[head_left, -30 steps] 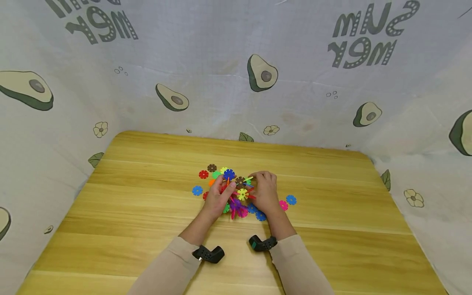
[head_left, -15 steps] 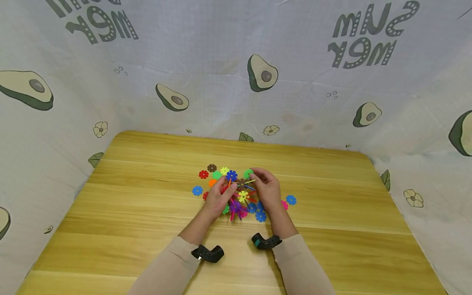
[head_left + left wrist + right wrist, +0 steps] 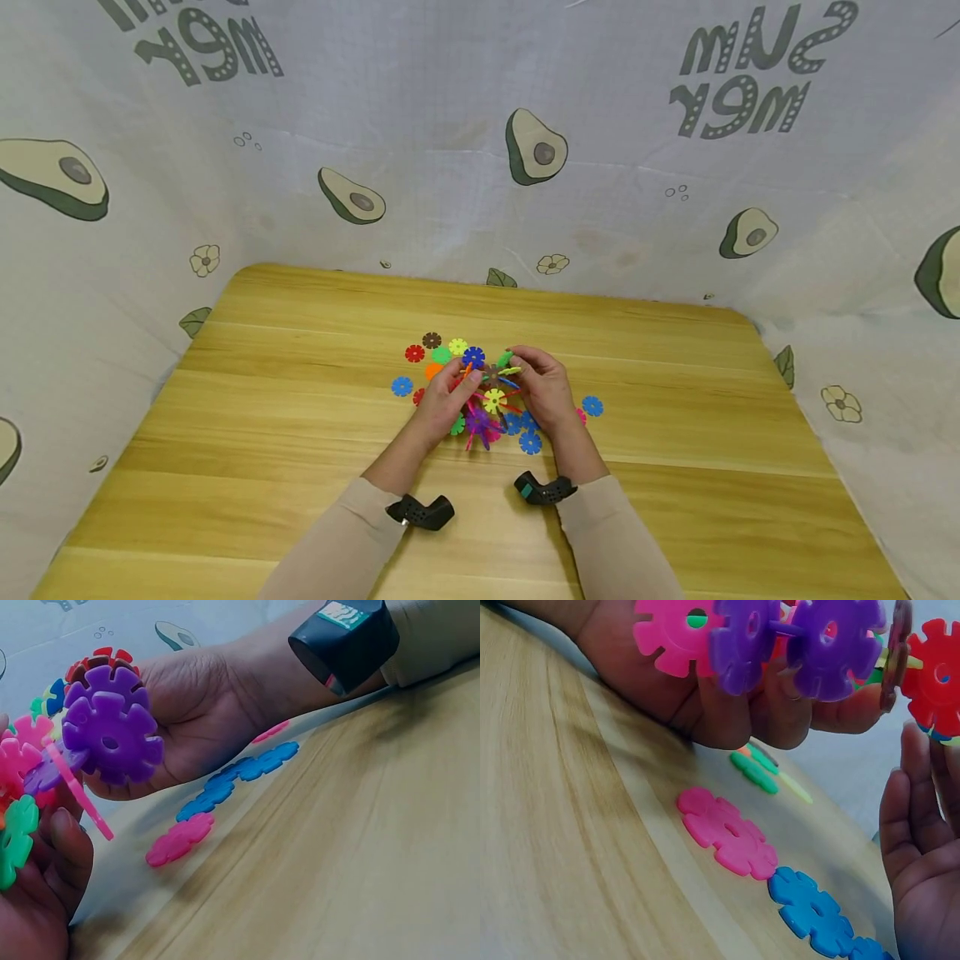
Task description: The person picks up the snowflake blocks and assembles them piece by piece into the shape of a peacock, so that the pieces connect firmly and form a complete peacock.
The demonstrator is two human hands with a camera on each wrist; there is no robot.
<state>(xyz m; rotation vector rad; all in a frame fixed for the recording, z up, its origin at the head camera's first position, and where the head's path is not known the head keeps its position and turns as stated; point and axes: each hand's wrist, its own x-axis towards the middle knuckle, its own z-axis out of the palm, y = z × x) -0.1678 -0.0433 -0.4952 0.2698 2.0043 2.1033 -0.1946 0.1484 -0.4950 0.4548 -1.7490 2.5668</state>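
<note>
My left hand (image 3: pixel 442 408) grips a cluster of slotted snowflake discs (image 3: pixel 494 401) joined at many angles, held above the table. Purple discs (image 3: pixel 112 742) stick out towards the left wrist camera, with pink, red and green ones about them. At the cluster's far right side, my right hand (image 3: pixel 547 392) pinches a green snowflake disc (image 3: pixel 505 359) between thumb and fingertips, right beside a yellow-green disc of the cluster. In the right wrist view, the left fingers (image 3: pixel 780 712) curl beneath the purple discs, while the right hand (image 3: pixel 930 877) reaches up to a red disc's lower edge.
Loose discs lie around the hands on the wooden table (image 3: pixel 300 467): a brown one (image 3: pixel 431 341), a red one (image 3: pixel 415 353) and a light blue one (image 3: pixel 402 387) to the left. Several blue discs (image 3: pixel 530 442) lie nearer, another blue disc (image 3: pixel 592 406) to the right. A patterned cloth (image 3: pixel 450 167) hangs behind.
My right hand has shifted slightly up and right from the cluster's side. The green disc came up in its fingertips face-on, then turned nearly edge-on against the cluster. My left hand keeps its grip.
</note>
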